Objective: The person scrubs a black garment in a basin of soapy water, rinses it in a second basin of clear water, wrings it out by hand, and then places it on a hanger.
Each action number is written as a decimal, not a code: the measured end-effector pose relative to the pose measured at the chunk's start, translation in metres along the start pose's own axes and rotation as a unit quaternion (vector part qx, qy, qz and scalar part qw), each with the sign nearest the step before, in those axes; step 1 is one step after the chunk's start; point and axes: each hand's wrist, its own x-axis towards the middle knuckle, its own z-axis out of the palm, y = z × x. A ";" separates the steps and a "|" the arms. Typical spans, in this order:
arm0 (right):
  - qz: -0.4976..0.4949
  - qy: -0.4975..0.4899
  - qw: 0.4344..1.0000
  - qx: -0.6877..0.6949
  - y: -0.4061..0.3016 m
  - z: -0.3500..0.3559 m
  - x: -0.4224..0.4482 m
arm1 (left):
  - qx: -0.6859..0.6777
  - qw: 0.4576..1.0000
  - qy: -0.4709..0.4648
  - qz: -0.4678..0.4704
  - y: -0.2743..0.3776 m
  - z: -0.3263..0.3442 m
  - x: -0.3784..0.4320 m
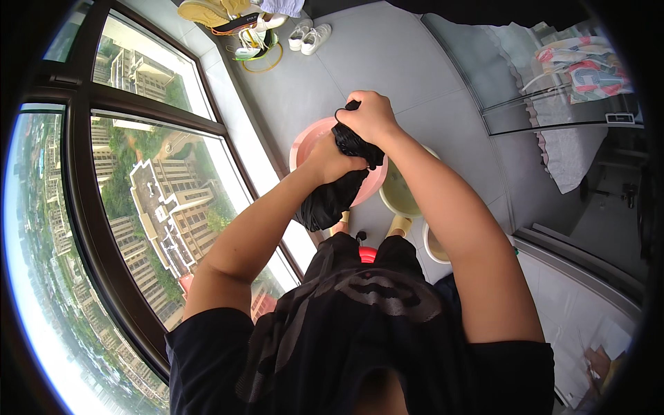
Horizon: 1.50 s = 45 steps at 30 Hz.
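Note:
A bunched, twisted black cloth garment (332, 199) is held up in front of me, above a pink plastic basin (307, 136). My right hand (371, 116) is closed around its upper end, farther from my body. Lower down, my left hand (334, 160) clasps the bundle with the thumb across it. Below the left hand the rest of the cloth hangs loose towards my knees. The basin is partly hidden by the garment and my hands.
To the right of the pink basin is a pale green basin (399, 192) holding liquid. A smaller whitish container (436, 246) sits nearer me. A red seat (368, 254) shows between my legs. Windows (161, 192) line the left; white sneakers (311, 37) and a glass door (539, 116) lie farther off.

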 end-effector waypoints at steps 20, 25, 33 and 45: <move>-0.420 0.141 0.871 -0.213 0.009 -0.017 -0.075 | -0.672 0.635 0.369 -0.098 0.035 -0.011 0.023; -0.245 0.096 0.964 0.035 -0.016 -0.029 -0.074 | -0.588 0.691 0.417 0.060 0.087 -0.019 0.013; -0.173 -0.070 0.968 0.168 -0.024 -0.046 -0.057 | -0.593 0.715 0.353 0.111 0.101 -0.030 0.003; -0.147 -0.172 0.918 0.327 -0.021 -0.044 -0.054 | -0.592 0.736 0.307 0.114 0.101 -0.044 0.007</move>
